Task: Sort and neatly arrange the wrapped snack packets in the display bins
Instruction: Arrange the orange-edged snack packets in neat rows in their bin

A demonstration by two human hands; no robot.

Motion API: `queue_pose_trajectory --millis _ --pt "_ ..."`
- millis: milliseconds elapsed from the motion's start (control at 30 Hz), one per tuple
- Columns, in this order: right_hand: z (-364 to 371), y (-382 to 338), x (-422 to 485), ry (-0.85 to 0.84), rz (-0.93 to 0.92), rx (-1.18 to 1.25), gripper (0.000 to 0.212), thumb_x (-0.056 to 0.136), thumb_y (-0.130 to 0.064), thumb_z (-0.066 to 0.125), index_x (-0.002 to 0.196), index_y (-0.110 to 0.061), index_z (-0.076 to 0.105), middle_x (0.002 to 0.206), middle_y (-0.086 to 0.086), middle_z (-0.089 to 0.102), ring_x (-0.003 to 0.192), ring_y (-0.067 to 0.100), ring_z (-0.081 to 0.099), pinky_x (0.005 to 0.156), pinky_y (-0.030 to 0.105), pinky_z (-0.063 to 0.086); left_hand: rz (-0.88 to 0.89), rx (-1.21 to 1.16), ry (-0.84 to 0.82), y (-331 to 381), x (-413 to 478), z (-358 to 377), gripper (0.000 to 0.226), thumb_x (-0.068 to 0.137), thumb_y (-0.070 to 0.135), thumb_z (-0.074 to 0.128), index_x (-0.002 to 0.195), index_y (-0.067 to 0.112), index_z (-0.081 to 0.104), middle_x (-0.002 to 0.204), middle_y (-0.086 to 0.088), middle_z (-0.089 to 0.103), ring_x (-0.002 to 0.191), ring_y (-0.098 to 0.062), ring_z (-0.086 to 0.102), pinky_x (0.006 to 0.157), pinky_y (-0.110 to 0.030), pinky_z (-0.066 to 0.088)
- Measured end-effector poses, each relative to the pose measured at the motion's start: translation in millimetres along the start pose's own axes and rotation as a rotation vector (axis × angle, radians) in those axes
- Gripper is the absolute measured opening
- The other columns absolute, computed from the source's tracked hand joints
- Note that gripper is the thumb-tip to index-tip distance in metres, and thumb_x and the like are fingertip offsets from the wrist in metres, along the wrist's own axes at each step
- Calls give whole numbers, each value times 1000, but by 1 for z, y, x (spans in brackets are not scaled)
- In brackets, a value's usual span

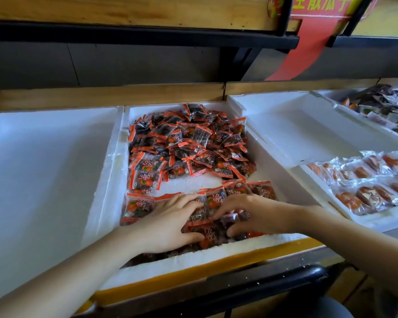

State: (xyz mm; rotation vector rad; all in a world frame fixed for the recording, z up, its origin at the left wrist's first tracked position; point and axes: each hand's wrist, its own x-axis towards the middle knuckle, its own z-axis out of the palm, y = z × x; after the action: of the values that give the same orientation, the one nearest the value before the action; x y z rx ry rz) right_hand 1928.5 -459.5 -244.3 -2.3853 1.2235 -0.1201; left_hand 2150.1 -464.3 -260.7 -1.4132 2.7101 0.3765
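Observation:
A white foam bin [115, 171] in the middle holds many small red-and-dark snack packets. A loose heap of packets [189, 143] fills its far half. A flat row of packets [218, 197] lies along the near side. My left hand [170, 223] and my right hand [251, 214] rest palm-down on that near row, fingers spread over the packets, thumbs pinching the ones near the front wall. Packets under the palms are hidden.
An empty foam bin [44, 168] sits on the left, another [296, 125] on the right. Clear-wrapped orange snacks [368, 180] fill a tray at the right, dark packets [381, 99] behind it. A black shelf rail [147, 37] overhangs the back.

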Motion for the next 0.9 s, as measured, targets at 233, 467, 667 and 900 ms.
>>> queue_pose_trajectory --millis 233,467,667,900 --pt "-13 4 6 -64 -21 -90 35 87 -27 64 121 -33 59 122 -16 52 110 -2 47 92 9 38 37 103 93 -3 6 -9 62 95 55 46 149 32 26 153 16 22 140 -6 21 114 -30 23" --pt "-52 50 53 493 124 -77 52 91 -32 58 139 -23 39 140 -4 42 127 11 42 107 25 34 -31 34 345 -30 58 -49 53 98 44 50 145 26 35 151 12 31 137 -13 33 112 -33 28" --pt "-67 102 105 604 312 -52 67 92 -34 56 147 -15 22 151 7 30 133 24 36 108 36 32 -67 32 332 -51 125 -65 66 99 39 51 154 22 19 164 2 9 150 -17 8 122 -40 12" --pt "-58 121 125 662 325 -175 46 91 -42 54 133 -23 49 131 3 52 120 22 47 98 33 41 -115 12 368 -67 153 -62 56 97 31 57 148 21 37 156 1 34 137 -20 40 109 -34 34"
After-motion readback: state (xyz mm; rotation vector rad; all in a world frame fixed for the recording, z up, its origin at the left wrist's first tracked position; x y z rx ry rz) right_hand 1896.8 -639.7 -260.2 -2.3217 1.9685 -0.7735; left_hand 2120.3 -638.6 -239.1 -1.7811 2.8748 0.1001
